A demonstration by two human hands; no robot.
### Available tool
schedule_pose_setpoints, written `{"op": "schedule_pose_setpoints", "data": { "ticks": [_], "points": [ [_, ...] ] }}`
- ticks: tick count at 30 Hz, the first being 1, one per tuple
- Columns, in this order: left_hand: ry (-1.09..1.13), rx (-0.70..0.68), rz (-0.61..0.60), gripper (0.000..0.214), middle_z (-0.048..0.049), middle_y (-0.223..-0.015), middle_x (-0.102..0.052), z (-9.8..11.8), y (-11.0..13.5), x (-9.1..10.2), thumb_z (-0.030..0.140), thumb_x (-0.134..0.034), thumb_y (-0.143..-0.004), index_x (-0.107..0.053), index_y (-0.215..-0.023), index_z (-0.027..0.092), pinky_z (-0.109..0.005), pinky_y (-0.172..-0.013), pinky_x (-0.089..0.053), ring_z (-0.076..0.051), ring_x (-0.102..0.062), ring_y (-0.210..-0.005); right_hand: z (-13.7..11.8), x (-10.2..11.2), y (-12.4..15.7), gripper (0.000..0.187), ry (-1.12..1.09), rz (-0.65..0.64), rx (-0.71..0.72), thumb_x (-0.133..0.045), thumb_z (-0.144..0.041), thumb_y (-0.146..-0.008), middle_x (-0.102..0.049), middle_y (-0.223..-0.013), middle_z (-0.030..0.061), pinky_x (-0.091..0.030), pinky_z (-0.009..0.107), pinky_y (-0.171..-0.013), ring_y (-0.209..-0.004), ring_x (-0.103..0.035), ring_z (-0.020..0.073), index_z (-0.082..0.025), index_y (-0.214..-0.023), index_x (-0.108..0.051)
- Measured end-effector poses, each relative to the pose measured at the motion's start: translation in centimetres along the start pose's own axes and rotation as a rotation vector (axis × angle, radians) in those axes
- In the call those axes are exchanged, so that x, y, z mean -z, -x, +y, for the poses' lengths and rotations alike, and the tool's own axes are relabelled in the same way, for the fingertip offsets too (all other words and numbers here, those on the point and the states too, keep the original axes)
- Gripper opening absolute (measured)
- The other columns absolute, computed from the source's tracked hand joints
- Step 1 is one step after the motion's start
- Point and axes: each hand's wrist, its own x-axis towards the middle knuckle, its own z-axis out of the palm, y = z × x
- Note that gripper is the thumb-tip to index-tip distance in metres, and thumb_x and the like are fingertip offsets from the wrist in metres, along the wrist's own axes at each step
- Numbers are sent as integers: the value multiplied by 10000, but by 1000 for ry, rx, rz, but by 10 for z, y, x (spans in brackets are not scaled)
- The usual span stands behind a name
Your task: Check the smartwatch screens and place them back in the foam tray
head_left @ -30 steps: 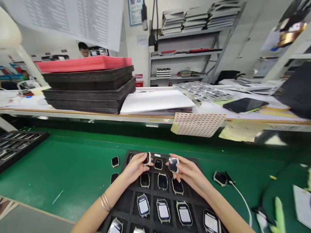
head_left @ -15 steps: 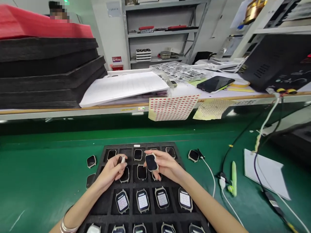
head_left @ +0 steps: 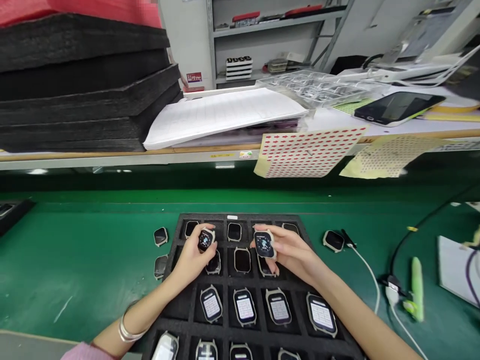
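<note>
My left hand (head_left: 195,255) grips a strapless smartwatch (head_left: 206,240) by its edges, its lit face turned up. A second smartwatch (head_left: 264,244), also lit with a dial, is pinched in my right hand (head_left: 290,248). Both hands hover over a black foam tray (head_left: 226,282) with square compartments. Several watch bodies lie in it: those in the two far rows have dark screens, such as one watch (head_left: 242,260) between my hands. Nearer ones, like this watch (head_left: 245,306), glow with white lists of text. My fingers partly hide the watches beneath them.
Two loose watches (head_left: 160,236) lie left of the tray on the green bench (head_left: 93,260). Right of it are another watch (head_left: 333,241), a white cable (head_left: 369,272) and a green knife-like tool (head_left: 417,287). A shelf edge (head_left: 187,156) with papers and stacked black foam (head_left: 86,90) stands behind.
Both held watch screens have gone from dark to lit. My left hand has turned its watch from edge-on to face up. The head view has shifted left and downward.
</note>
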Motion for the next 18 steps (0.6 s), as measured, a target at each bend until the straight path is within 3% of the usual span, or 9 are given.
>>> {"op": "schedule_pose_setpoints", "data": {
  "ticks": [5, 10, 18],
  "points": [
    [12, 4, -86, 263, 50, -722, -480, 1, 4, 4, 157, -561, -758, -538, -1017, 198, -193, -464, -339, -80, -404, -492, -2, -1, 1, 367, 69, 85, 21, -673, -235, -831, -674, -976, 140, -493, 245, -474, -518, -610, 127, -154, -1185, -620],
    [48, 3, -40, 331, 56, -718, -450, -6, 3, 9, 242, -556, -796, -478, -1115, 205, -197, -451, -338, -82, -411, -479, -1, -5, 3, 389, 97, 100, 24, -681, -236, -823, -678, -977, 138, -498, 257, -477, -521, -609, 130, -162, -1200, -615],
    [46, 20, -48, 303, 87, -616, -426, -12, 8, 12, 268, -566, -802, -469, -1081, 198, -187, -404, -305, -67, -368, -400, 1, -10, 7, 380, 69, 101, 22, -687, -231, -817, -688, -951, 131, -504, 242, -470, -508, -610, 121, -163, -1186, -624]
  ]
}}
